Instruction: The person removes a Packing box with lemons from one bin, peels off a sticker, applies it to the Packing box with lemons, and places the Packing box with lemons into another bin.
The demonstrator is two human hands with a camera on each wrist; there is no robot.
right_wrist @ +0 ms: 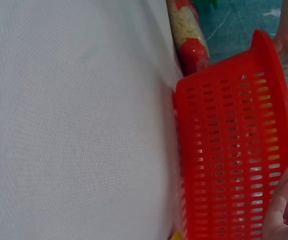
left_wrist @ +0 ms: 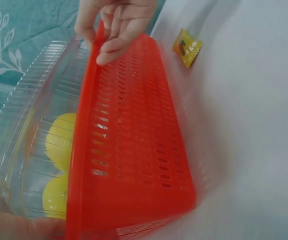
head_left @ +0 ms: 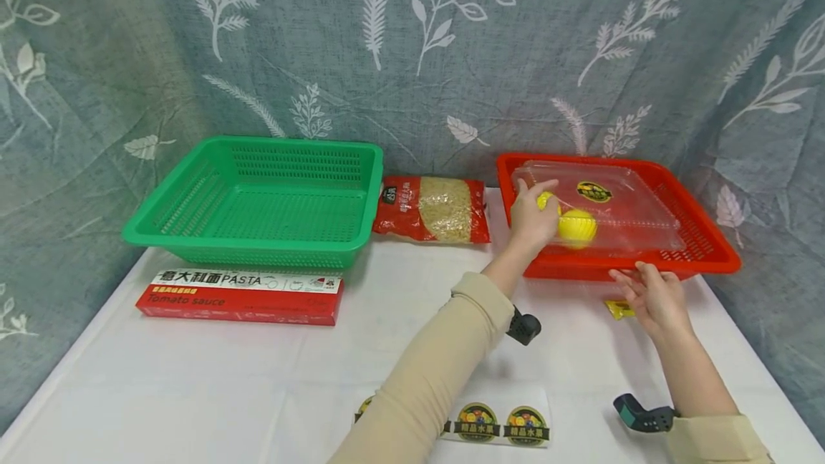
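Note:
A clear plastic box with a dark round label and yellow rounded items inside sits in the red basket. My left hand holds the left end of this box, its fingers spread over the corner; only part of that hand shows in the left wrist view. At the basket's front rim, my right hand grips the edge between thumb and fingers, as the right wrist view also shows. A small yellow wrapped candy lies on the table just in front of the basket.
A green basket stands at the left, with a red and white pasta box before it. Between the baskets lies a red pasta bag. A sheet of round fruit stickers is at the front, partly behind my left sleeve.

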